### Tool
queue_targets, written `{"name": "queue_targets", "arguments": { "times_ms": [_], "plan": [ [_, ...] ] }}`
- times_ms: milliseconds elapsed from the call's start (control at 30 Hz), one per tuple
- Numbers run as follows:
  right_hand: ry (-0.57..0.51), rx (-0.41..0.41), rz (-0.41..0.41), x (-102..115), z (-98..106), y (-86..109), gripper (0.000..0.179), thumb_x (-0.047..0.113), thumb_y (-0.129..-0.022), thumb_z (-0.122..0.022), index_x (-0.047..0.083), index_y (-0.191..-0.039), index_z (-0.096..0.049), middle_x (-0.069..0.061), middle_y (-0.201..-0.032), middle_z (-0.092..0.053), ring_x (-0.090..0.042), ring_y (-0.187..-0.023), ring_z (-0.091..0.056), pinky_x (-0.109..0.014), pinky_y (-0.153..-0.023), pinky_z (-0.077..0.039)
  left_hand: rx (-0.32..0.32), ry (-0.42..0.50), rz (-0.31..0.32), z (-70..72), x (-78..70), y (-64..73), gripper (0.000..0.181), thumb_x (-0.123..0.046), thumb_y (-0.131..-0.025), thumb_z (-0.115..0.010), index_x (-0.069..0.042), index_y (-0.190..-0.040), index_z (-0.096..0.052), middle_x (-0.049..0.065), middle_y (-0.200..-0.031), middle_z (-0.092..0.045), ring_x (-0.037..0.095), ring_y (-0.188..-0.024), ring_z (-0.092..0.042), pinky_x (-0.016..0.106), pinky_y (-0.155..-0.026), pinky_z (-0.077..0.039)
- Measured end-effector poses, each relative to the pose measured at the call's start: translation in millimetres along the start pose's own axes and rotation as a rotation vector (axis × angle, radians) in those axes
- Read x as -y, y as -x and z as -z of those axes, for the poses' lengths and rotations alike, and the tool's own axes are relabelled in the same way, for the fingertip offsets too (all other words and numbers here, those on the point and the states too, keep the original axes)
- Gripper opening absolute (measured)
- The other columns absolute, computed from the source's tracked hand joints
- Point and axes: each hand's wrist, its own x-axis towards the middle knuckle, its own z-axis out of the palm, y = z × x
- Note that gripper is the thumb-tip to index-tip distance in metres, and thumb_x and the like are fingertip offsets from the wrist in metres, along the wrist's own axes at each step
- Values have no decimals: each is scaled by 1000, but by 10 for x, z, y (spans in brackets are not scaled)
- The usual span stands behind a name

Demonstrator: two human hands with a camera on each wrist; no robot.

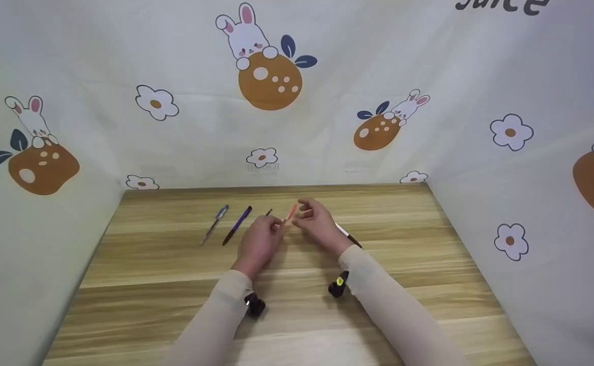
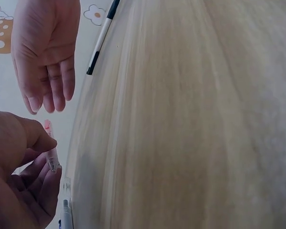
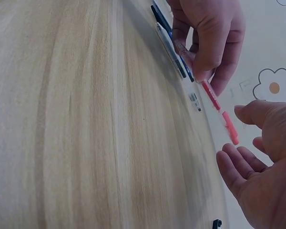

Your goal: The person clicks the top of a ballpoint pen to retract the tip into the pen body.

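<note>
My left hand (image 1: 261, 244) pinches a slim pink pen with a clear body (image 1: 292, 211) between thumb and fingers, above the table's far part. In the right wrist view the pen's pink end (image 3: 230, 128) points toward my right hand (image 3: 262, 157). That hand has its thumb and fingers spread around the pen's end, with a gap between them and the pen. In the left wrist view the right hand (image 2: 47, 57) shows relaxed, extended fingers. A white pen with black ends (image 1: 349, 235) lies partly hidden behind the right wrist.
Left of the hands, a clear pen with a blue-grey top (image 1: 215, 223) and a purple-and-black pen (image 1: 237, 226) lie side by side. Another pen (image 1: 269, 212) shows only its tip past the left hand. Printed cloth walls (image 1: 195, 142) enclose the wooden table (image 1: 149, 284).
</note>
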Motion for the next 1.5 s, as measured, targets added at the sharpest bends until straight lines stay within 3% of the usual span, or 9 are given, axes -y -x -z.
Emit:
{"name": "queue_targets", "arguments": {
  "times_ms": [367, 1033, 1500],
  "plan": [
    [30, -22, -6, -21, 17, -7, 64, 5, -99, -81, -6, -155, -53, -25, -139, -59, -32, -118, -69, -36, -93, -61, 1, -51, -11, -22, 10, -75, 22, -20, -104, -78, -11, -124, -81, 5, -110, -71, 24, -98, -70, 46, -86, -60],
    [23, -20, -36, -46, 16, 25, 61, 8, -102, -80, -4, -156, -53, -23, -141, -59, -35, -124, -67, -42, -99, -59, 66, -128, 19, -82, 48, -115, 24, -11, -103, -77, -14, -126, -84, 8, -114, -73, 27, -105, -71, 48, -92, -60],
    [1, -15, -39, -38, 50, 68, 61, 11, -102, -80, -1, -156, -54, -22, -141, -60, -32, -122, -67, -41, -97, -60, 66, -119, 14, -115, 89, -131, 28, -8, -98, -78, -19, -123, -85, 5, -108, -73, 25, -101, -70, 49, -91, -60]
  ]
}}
